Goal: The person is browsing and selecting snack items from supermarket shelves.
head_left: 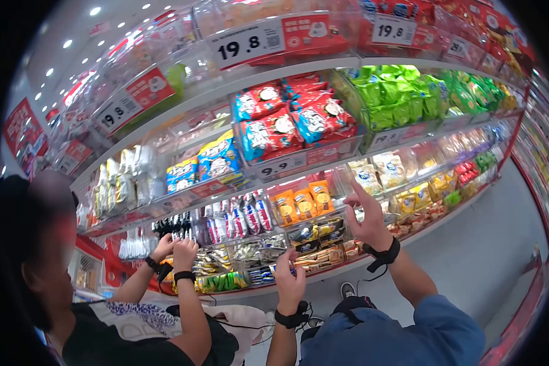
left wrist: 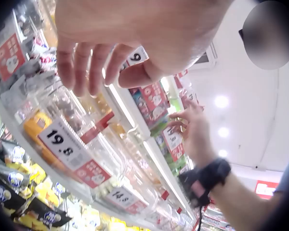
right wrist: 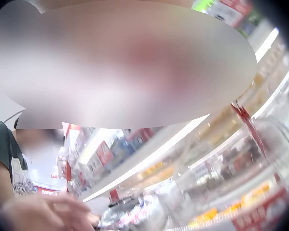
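Before the snack shelves, my left hand (head_left: 290, 277) is low, near the bottom bins of yellow and black packets (head_left: 317, 233). The left wrist view shows that left hand (left wrist: 130, 33) with its fingers loosely bent and nothing in them. My right hand (head_left: 369, 221) is higher up, index finger extended, the other fingers loosely bent, holding nothing. It overlaps the shelf just right of the orange packets (head_left: 304, 203). In the right wrist view, a blurred patch covers much of the picture and hides the right hand.
At my left another person in a dark T-shirt (head_left: 146, 323) has both hands (head_left: 180, 249) together near black-and-white packets. Above are red snack bags (head_left: 268, 131) and green bags (head_left: 396, 94) in clear bins with price cards (head_left: 247, 44). Grey floor (head_left: 470, 226) lies to the right.
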Available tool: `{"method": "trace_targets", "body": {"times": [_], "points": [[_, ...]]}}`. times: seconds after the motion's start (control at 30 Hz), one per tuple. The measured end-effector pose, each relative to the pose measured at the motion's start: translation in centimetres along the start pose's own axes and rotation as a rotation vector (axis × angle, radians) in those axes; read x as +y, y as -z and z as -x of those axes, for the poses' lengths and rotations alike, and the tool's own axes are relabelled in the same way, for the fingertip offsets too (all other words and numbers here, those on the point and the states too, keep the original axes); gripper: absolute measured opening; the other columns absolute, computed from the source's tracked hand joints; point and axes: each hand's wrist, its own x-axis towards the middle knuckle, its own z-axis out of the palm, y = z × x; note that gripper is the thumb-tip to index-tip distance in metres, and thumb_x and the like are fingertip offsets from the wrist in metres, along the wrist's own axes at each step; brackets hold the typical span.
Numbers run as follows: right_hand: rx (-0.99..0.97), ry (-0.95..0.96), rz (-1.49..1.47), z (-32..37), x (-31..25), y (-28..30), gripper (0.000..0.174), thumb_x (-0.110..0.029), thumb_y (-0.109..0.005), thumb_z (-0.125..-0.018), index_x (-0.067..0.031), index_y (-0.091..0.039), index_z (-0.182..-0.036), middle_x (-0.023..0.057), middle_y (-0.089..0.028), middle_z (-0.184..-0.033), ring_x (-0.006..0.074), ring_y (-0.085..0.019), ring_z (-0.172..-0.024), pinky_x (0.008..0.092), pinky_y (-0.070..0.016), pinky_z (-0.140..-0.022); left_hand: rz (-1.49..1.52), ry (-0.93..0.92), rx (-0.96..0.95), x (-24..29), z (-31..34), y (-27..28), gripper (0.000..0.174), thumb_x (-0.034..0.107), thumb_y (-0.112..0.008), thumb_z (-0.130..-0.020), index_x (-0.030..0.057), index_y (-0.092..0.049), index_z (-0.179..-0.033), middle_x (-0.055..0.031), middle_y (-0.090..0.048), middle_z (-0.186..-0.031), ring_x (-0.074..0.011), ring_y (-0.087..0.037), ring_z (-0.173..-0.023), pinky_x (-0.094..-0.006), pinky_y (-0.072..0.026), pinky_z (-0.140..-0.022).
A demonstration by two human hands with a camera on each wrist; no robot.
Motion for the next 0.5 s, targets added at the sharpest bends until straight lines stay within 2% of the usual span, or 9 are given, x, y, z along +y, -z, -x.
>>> {"method": "trace_targets", "body": {"times": [0.03, 0.07, 0.1, 0.2, 0.27, 0.33, 0.43, 0.5], "points": [[0.075, 0.122, 0.112, -1.6, -1.4, 1.4, 0.063, 0.002, -0.057, -0.081, 0.0045, -0.035, -0.14, 0.0098, -0.066, -0.085, 0.0202, -0.061, -0.071, 0.0307, -0.0481, -0.065, -0.089, -0.073, -0.015, -0.8, -0.7, -0.8, 0.048, 0.001, -0.055, -0.08, -0.0037, -0.046, -0.128, -0.0202, -0.054, -0.12, -0.0316, -0.053, -0.11, -0.037, -0.0434, -0.09], [0.092, 0.158, 0.17, -2.9, -2.6, 2.5, 0.063, 0.002, -0.058, -0.08, 0.005, -0.035, -0.139, 0.0093, -0.066, -0.085, 0.0203, -0.06, -0.068, 0.0309, -0.0475, -0.063, -0.171, -0.147, -0.029, -1.2, -1.7, -1.9, 0.053, 0.004, -0.056, -0.081, -0.0038, -0.043, -0.131, -0.0215, -0.049, -0.128, -0.0327, -0.048, -0.119, -0.0388, -0.0403, -0.095], [0.09, 0.152, 0.286, -3.7, -3.7, 3.4, 0.067, 0.002, -0.059, -0.079, 0.0049, -0.033, -0.141, 0.0077, -0.065, -0.081, 0.0193, -0.059, -0.065, 0.0296, -0.0464, -0.061, -0.253, -0.217, -0.037, -1.5, -2.2, -3.0, 0.058, 0.006, -0.057, -0.082, -0.0038, -0.039, -0.135, -0.0229, -0.044, -0.135, -0.0339, -0.043, -0.127, -0.0406, -0.0372, -0.101], [0.07, -0.032, 0.245, -3.9, -4.8, 3.7, 0.073, -0.002, -0.061, -0.077, 0.0004, -0.031, -0.143, 0.0061, -0.055, -0.06, 0.0217, -0.054, -0.053, 0.0343, -0.0428, -0.051, -0.435, -0.255, -0.184, -2.1, -5.7, -5.7, 0.07, 0.019, -0.059, -0.083, -0.0061, -0.028, -0.141, -0.0231, -0.026, -0.149, -0.0349, -0.021, -0.14, -0.0472, -0.0222, -0.111], [0.027, -0.077, 0.34, -3.5, -5.8, 4.3, 0.074, -0.005, -0.06, -0.077, -0.0006, -0.028, -0.145, 0.0079, -0.046, -0.049, 0.0243, -0.049, -0.043, 0.0362, -0.0394, -0.045, -0.558, -0.277, -0.161, -4.4, -6.7, -8.2, 0.074, 0.025, -0.06, -0.082, -0.0071, -0.028, -0.141, -0.0233, -0.025, -0.149, -0.0354, -0.02, -0.141, -0.0499, -0.0202, -0.111], [-0.011, -0.138, 0.357, -2.3, -5.6, 4.8, 0.075, -0.008, -0.06, -0.078, -0.0005, -0.027, -0.145, 0.0088, -0.045, -0.047, 0.0252, -0.048, -0.042, 0.0376, -0.039, -0.044, -0.676, -0.303, -0.143, -4.3, -6.6, -9.2, 0.082, 0.03, -0.062, -0.079, -0.0088, -0.025, -0.141, -0.0222, -0.022, -0.151, -0.0352, -0.018, -0.142, -0.0517, -0.0178, -0.112], [-0.026, -0.146, 0.374, -0.9, -4.9, 6.1, 0.074, -0.01, -0.059, -0.079, 0.0015, -0.027, -0.145, 0.0069, -0.043, -0.044, 0.0249, -0.047, -0.039, 0.0381, -0.0379, -0.043, -0.732, -0.275, -0.15, -4.5, -6.4, -9.5, 0.089, 0.03, -0.066, -0.076, -0.0057, -0.021, -0.144, -0.0216, -0.019, -0.152, -0.034, -0.016, -0.143, -0.0485, -0.016, -0.113], [-0.044, -0.159, 0.382, -0.1, -4.6, 6.9, 0.073, -0.01, -0.059, -0.079, 0.0026, -0.027, -0.144, 0.0066, -0.043, -0.044, 0.0245, -0.047, -0.039, 0.0378, -0.0377, -0.042, -0.777, -0.306, -0.126, -4.4, -6.2, -9.6, 0.088, 0.024, -0.063, -0.073, -0.0052, -0.021, -0.145, -0.0202, -0.019, -0.153, -0.0331, -0.016, -0.143, -0.0496, -0.0158, -0.112]]}}
